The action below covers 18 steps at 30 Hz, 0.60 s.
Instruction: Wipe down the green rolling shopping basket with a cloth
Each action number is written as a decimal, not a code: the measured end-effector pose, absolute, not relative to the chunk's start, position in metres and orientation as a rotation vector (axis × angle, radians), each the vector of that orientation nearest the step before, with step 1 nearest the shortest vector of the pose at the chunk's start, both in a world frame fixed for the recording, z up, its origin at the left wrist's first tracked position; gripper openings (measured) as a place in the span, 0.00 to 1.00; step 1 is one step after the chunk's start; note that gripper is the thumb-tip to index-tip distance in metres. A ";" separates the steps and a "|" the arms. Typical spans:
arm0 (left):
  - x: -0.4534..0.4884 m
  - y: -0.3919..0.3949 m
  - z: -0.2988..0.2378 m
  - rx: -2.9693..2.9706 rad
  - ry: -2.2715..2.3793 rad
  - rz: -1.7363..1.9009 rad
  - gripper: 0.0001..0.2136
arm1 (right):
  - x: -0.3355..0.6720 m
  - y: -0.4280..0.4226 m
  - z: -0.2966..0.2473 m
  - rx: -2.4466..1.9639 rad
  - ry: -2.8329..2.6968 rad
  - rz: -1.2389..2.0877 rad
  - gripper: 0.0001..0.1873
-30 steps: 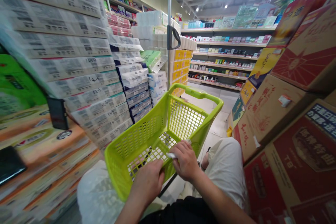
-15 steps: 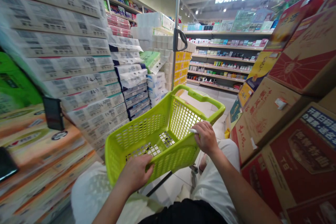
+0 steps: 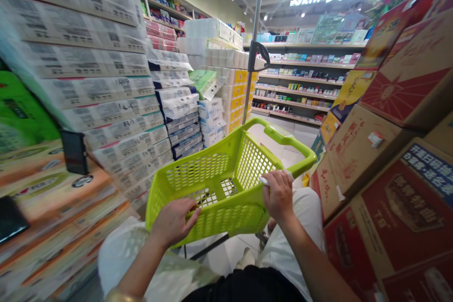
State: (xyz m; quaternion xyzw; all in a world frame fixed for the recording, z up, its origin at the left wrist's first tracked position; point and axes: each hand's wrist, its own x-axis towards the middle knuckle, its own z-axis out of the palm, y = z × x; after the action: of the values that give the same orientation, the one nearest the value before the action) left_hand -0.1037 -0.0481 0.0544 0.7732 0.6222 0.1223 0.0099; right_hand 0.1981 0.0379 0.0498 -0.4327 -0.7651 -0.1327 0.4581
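Observation:
A lime-green plastic shopping basket [image 3: 212, 177] sits tilted across my lap, empty, with a grey pull handle [image 3: 255, 52] rising from its far side. My left hand [image 3: 173, 222] grips the near rim of the basket, fingers curled over the edge. My right hand [image 3: 279, 196] holds the right rim, fingers closed, with a small white object [image 3: 264, 181] pinched against the plastic. I am low down, with light trousers [image 3: 300, 226] visible under the basket.
Stacked tissue packs [image 3: 106, 85] wall the left side. Red and brown cartons [image 3: 396, 118] pile up close on the right. A narrow tiled aisle [image 3: 279, 137] runs ahead to shelves of goods [image 3: 300, 89] under a lit sign.
The basket has swung right and levelled. My right hand moved from the near rim to the right rim. My left hand shifted left along the near rim.

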 end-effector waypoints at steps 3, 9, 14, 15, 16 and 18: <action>-0.100 -0.051 0.054 2.459 1.963 0.358 0.20 | 0.203 0.030 0.049 -1.042 -1.886 -0.354 0.11; -0.092 -0.050 0.051 2.529 1.922 0.420 0.20 | 0.211 0.021 0.048 -1.065 -1.856 -0.382 0.10; -0.087 -0.038 0.050 2.552 1.927 0.342 0.20 | 0.220 0.022 0.047 -1.091 -1.847 -0.401 0.10; -0.086 -0.034 0.050 2.557 1.930 0.330 0.20 | 0.221 0.023 0.046 -1.094 -1.845 -0.416 0.10; -0.086 -0.029 0.050 2.563 1.933 0.317 0.20 | 0.223 0.024 0.046 -1.094 -1.845 -0.433 0.10; -0.085 -0.020 0.050 2.574 1.936 0.299 0.21 | 0.226 0.025 0.045 -1.096 -1.842 -0.468 0.10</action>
State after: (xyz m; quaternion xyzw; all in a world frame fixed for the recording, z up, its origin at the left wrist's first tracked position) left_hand -0.0851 -0.0203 0.0497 0.7949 0.5979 0.0922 -0.0468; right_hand 0.2259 0.0252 0.0445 -0.4444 -0.7472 -0.1898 0.4563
